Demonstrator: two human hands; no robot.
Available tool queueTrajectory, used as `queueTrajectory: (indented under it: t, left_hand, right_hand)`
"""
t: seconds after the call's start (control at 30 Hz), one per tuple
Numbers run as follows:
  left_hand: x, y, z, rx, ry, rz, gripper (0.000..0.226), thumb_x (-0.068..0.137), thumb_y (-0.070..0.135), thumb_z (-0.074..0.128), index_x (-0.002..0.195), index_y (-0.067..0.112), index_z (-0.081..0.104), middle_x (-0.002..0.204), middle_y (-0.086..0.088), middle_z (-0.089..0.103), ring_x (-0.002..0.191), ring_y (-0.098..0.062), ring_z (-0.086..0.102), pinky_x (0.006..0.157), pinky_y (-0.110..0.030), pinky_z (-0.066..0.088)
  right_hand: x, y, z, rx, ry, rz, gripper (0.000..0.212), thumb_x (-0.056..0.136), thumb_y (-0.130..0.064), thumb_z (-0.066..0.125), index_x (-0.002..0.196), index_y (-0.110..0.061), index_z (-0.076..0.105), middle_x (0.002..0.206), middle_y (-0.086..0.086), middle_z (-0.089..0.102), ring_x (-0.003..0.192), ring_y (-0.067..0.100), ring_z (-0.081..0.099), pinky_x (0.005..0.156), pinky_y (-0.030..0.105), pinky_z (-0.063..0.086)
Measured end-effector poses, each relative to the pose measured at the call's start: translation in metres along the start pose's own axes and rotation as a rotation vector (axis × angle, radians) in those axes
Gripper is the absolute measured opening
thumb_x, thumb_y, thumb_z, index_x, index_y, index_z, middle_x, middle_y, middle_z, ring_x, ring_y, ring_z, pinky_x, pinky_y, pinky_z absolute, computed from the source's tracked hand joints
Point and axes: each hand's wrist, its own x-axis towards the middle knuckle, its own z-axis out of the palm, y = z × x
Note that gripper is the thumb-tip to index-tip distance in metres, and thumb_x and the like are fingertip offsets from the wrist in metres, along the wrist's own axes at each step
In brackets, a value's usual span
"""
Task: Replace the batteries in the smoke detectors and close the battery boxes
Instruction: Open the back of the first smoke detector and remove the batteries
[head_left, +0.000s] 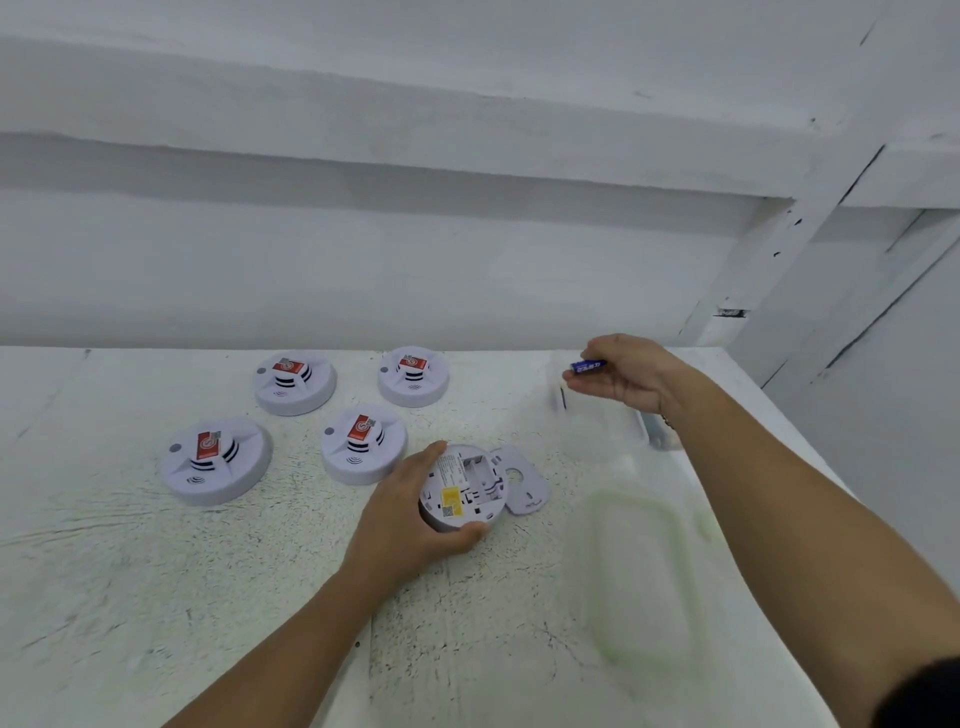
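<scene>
Right hand (631, 376) pinches 1 battery (588, 367), axis left-right. Open detector (465, 491) lies down-left of it, left hand (405, 512) curled round rim, bay up.

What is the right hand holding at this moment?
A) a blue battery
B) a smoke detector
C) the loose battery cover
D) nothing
A: the right hand pinches a blue battery, while the battery cover lies on the table beside the upturned smoke detector that the left hand grips.
</scene>
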Motion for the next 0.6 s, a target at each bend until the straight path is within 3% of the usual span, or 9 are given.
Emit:
queueTrajectory:
  t: [0.13,0.23,0.3,0.37,0.5,0.6]
  left_hand:
    - [-0.001,0.003,0.001,0.017,0.006,0.001,0.102,0.055,0.068,0.069,0.143,0.033,0.032,0.127,0.022,0.042,0.115,-0.001,0.042,0.096,-0.026,0.043]
    - [-0.001,0.003,0.002,0.026,0.017,-0.005,0.101,0.055,0.066,0.072,0.142,0.036,0.031,0.127,0.022,0.042,0.115,-0.001,0.043,0.096,-0.027,0.043]
    - [-0.002,0.003,0.003,0.007,0.026,-0.016,0.100,0.056,0.060,0.078,0.142,0.036,0.032,0.127,0.021,0.043,0.115,-0.001,0.044,0.096,-0.027,0.044]
    - [-0.002,0.004,0.004,0.002,0.040,-0.015,0.099,0.058,0.055,0.081,0.142,0.035,0.033,0.127,0.021,0.044,0.115,0.000,0.044,0.094,-0.024,0.042]
    - [-0.003,0.006,0.004,0.004,0.055,-0.015,0.096,0.060,0.051,0.083,0.142,0.035,0.034,0.121,0.030,0.041,0.109,0.013,0.041,0.089,-0.016,0.037]
    - [-0.003,0.007,0.004,0.002,0.055,-0.022,0.095,0.061,0.049,0.083,0.141,0.035,0.035,0.120,0.035,0.038,0.111,0.018,0.038,0.088,-0.015,0.038]
  right_hand:
    - [0.023,0.008,-0.003,-0.448,0.156,-0.062,0.028,0.082,0.007,0.064,0.080,-0.010,0.042,0.076,0.018,0.053,0.053,0.028,0.057,0.047,0.031,0.056]
    - [0.039,0.020,0.002,-0.794,0.230,-0.128,0.035,0.080,0.003,0.065,0.063,-0.011,0.037,0.062,0.017,0.056,0.045,0.025,0.056,0.059,0.040,0.056]
    - [0.050,0.028,0.003,-0.861,0.265,-0.110,0.037,0.082,0.002,0.063,0.056,-0.009,0.038,0.037,0.006,0.051,0.034,0.021,0.056,0.041,0.027,0.051]
    - [0.056,0.033,0.003,-0.908,0.258,-0.077,0.039,0.083,0.001,0.059,0.051,-0.009,0.039,0.027,0.000,0.045,0.028,0.016,0.054,0.031,0.017,0.038]
    - [0.062,0.036,0.003,-0.904,0.230,-0.060,0.036,0.085,-0.001,0.054,0.052,-0.010,0.042,0.048,0.009,0.054,0.034,0.018,0.057,0.039,0.023,0.043]
    - [0.061,0.032,0.005,-0.847,0.189,-0.056,0.009,0.088,-0.006,0.056,0.078,-0.006,0.056,0.072,0.011,0.061,0.049,0.019,0.062,0.037,0.022,0.047]
